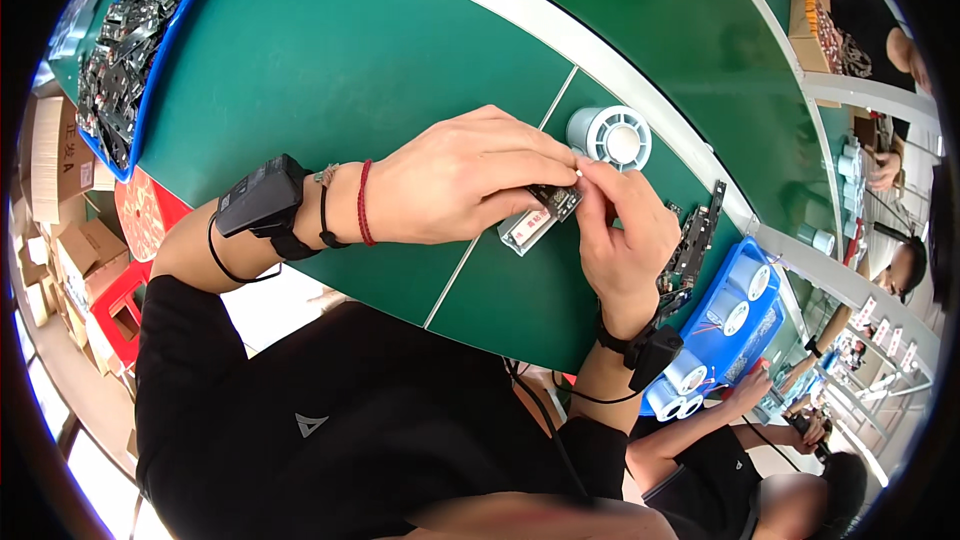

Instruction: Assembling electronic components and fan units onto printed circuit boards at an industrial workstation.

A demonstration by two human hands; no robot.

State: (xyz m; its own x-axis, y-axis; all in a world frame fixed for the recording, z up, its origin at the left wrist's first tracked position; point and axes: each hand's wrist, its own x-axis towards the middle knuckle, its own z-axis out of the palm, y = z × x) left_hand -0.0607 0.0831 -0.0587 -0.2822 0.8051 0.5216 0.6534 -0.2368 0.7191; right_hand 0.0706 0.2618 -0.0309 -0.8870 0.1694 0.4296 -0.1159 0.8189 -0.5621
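My left hand is closed on a small black circuit board, pinching it between thumb and fingers. My right hand meets it from the other side, fingertips pinched at the board's upper edge around a tiny white piece that looks like a plug. Below the board, a flat silver pack with a white label shows under my left fingertips; whether it is joined to the board cannot be seen. Just beyond my hands a pale grey-blue round housing with a spoked rim stands on the green table.
A blue bin heaped with black circuit boards sits far left. Several loose boards lie right of my right hand, beside a blue tray of round housings. A co-worker's arm reaches toward that tray. A white rail borders the table's far side.
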